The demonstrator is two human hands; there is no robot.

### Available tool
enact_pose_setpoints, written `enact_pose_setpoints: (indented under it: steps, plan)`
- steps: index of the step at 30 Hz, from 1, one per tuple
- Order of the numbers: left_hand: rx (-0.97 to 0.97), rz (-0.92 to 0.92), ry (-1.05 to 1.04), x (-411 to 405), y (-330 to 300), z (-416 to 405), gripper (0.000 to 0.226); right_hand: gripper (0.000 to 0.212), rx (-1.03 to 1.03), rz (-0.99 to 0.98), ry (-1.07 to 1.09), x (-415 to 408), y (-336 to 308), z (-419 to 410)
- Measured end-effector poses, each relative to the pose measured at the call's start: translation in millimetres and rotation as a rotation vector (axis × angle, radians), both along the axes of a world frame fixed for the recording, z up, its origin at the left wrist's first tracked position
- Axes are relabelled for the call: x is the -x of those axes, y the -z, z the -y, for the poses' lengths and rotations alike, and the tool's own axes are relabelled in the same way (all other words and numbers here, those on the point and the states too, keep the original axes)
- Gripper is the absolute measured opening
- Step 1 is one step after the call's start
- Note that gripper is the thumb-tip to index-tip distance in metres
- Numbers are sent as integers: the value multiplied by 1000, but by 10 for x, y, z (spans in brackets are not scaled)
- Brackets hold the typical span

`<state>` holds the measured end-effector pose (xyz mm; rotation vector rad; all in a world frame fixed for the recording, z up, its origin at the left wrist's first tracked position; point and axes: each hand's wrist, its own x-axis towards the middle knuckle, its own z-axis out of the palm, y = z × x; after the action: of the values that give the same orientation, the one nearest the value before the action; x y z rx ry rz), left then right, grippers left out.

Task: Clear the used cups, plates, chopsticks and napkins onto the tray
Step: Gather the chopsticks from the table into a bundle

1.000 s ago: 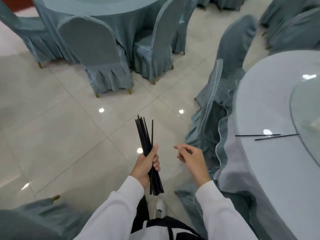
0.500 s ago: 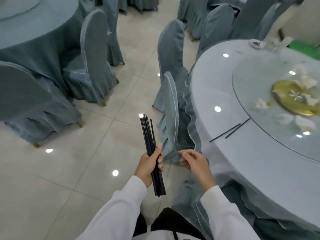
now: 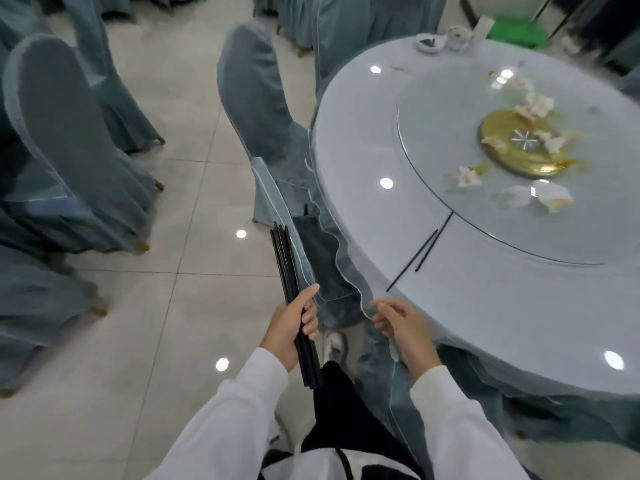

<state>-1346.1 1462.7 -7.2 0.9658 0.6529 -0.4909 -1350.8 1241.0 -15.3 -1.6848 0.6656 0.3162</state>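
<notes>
round table (image 3: 360,140) | glass turntable (image 3: 450,237) | gold disc (image 3: 502,161) at centre | covered chairs (image 3: 256,109) | tiled floor (image 3: 194,188)

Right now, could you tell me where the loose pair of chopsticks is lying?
In the head view, the loose chopsticks lie on the round table at right, tips at the glass turntable edge, just beyond the right hand.
</notes>
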Motion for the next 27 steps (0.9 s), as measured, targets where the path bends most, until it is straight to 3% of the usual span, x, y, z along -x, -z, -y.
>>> enact_pose_setpoints:
  steps: [10, 14, 20, 27]
  plan:
    - [-78, -39, 109, -1253, -3, 519, 48, 12, 96, -76, 184, -1196, 446, 900]
    - [-115, -58, 115, -1666, 15, 695, 49, 29, 199, -167, 262, -1628, 682, 1238]
    - [-133, -109, 86, -2068, 124, 856, 47, 55, 355, -406, 185, -2076, 953, 1493]
    - [-156, -157, 93, -2295, 232, 891, 46, 34, 541, -466, 128, -2253, 1034, 1503]
